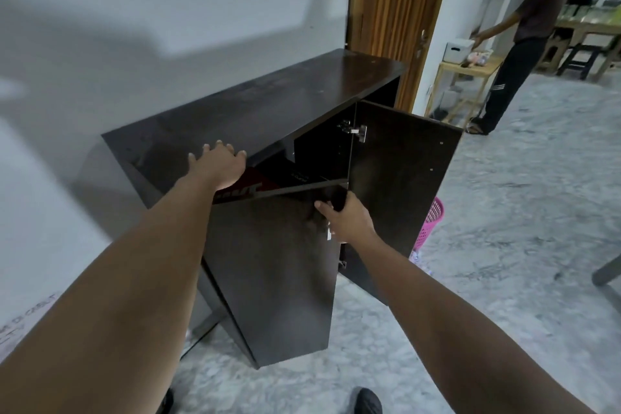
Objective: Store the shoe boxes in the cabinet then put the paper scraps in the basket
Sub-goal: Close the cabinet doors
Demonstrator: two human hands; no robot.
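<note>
A dark brown cabinet [268, 104] stands against the wall with both doors partly open. My left hand [220, 166] rests flat on the front edge of its top, fingers straight. My right hand [342, 218] grips the upper free corner of the left door [272, 279], fingers curled over its edge. Through the gap at the top I see a red shoe box [250, 188] with white lettering and a dark box [297, 171] beside it inside the cabinet. The right door [400, 185] stands wide open. A pink basket [430, 222] pokes out behind it, with paper scraps [416, 257] on the floor at its foot.
A wooden room door [386, 0] stands behind the cabinet. A person [517, 44] stands at the far right beside a small wooden shelf cart [467, 77] with a white bin. Wooden tables and stools are farther back. My shoes [366, 402] show on the marble floor.
</note>
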